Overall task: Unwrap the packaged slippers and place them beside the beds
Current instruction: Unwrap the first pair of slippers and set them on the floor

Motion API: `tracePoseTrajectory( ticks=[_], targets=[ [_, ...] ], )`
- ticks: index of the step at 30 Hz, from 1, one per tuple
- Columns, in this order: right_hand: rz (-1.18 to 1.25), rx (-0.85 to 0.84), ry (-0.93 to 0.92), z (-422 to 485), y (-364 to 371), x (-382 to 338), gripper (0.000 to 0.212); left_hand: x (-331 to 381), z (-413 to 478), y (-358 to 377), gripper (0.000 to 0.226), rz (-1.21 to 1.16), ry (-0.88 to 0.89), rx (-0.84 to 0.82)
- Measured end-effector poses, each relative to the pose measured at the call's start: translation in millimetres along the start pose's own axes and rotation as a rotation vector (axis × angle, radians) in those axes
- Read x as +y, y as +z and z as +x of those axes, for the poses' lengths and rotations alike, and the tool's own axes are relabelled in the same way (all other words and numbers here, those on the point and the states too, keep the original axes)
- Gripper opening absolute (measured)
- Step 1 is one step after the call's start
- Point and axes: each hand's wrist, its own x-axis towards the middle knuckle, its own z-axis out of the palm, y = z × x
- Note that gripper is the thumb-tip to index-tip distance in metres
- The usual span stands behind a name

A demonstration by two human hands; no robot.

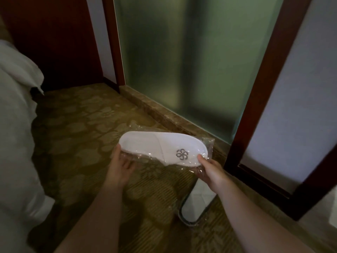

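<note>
White slippers (160, 145) with a grey flower logo lie flat inside a clear plastic wrapper (209, 143), held in the air above the carpet in the head view. My left hand (121, 164) grips the heel end from below, thumb on top of the wrapper. My right hand (209, 170) pinches the toe end, thumb beside the logo. The bed (16, 134) with white linen runs along the left edge.
Below my right hand a white object with a dark rim (197, 203) stands on the patterned carpet (76, 143). A frosted glass panel (182, 61) in a dark wooden frame (259, 97) rises behind a stone sill (155, 110). A dark wooden panel fills the far left corner.
</note>
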Motion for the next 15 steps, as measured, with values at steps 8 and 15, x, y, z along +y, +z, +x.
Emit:
tracePoseTrajectory(
  ticks=[8,15],
  targets=[
    [0.005,-0.013,0.006,-9,22,-5,0.034,-33,-16,49,0.078,0.229,-0.156,-0.172],
    [-0.143,-0.067,-0.051,-20,39,-11,0.04,-44,-19,67,0.056,0.114,-0.08,0.027]
  ],
)
